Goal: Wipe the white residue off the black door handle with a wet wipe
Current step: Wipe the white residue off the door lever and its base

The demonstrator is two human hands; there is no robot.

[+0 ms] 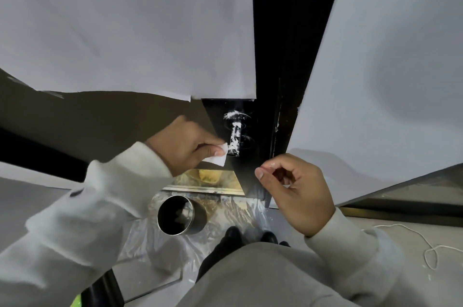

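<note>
The black door handle [236,136] jutted from the dark door, streaked with white residue. A folded white wet wipe [217,156] touched the handle's lower left end.

Large white paper sheets [125,23] cover the dark door [265,30] and the wall at right. Below, clear plastic sheeting [150,239] lies crumpled over the grey floor [400,231], a white cord [426,246] looping near its right edge.
</note>
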